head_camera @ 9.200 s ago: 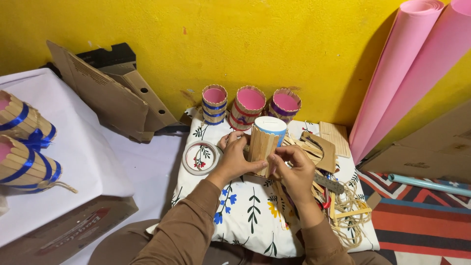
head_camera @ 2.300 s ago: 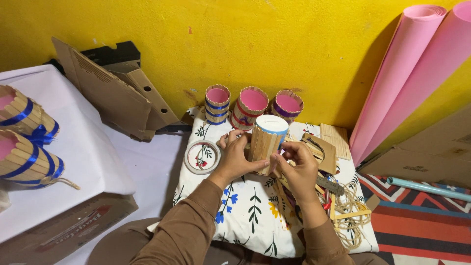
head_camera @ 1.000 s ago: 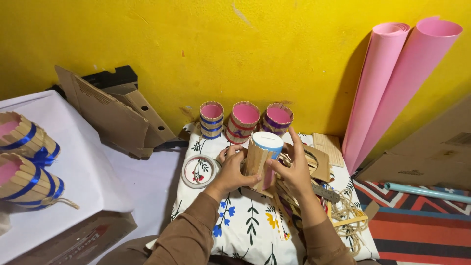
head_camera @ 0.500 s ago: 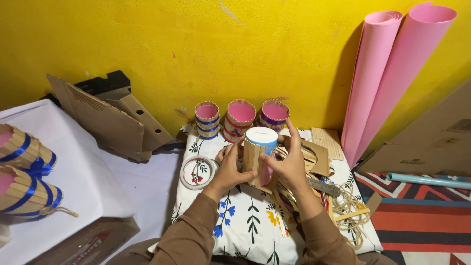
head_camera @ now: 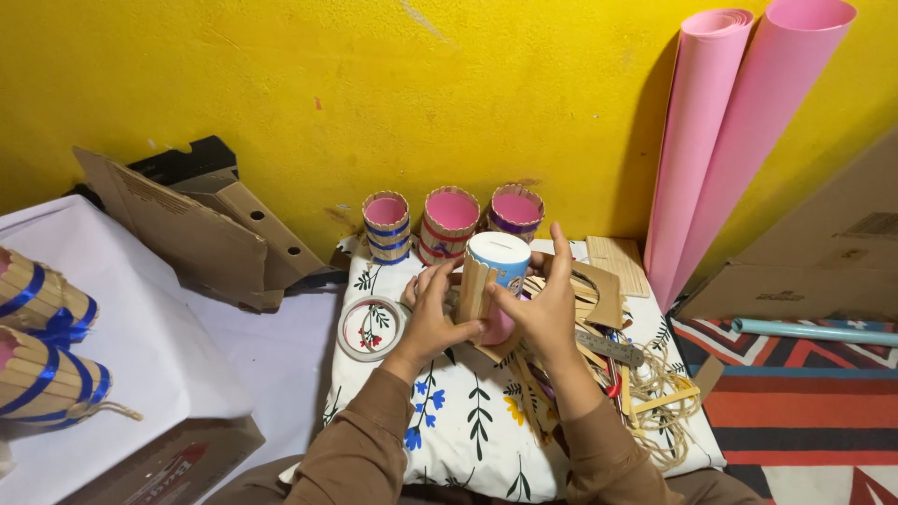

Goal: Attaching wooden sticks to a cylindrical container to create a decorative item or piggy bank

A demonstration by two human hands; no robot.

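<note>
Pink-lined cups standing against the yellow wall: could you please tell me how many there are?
3, in a row behind the hands: the left cup, the middle cup, the right cup. Others may be hidden.

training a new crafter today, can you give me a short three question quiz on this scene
1. True or false: both the left hand and the right hand are on the stick-covered cup.
2. How many finished pink-lined cups stand in the row by the yellow wall?
3. What lies just left of the left hand on the floral cloth? A) tape roll B) scissors C) glue bottle

Key: 1 true; 2 three; 3 A, the tape roll.
</note>
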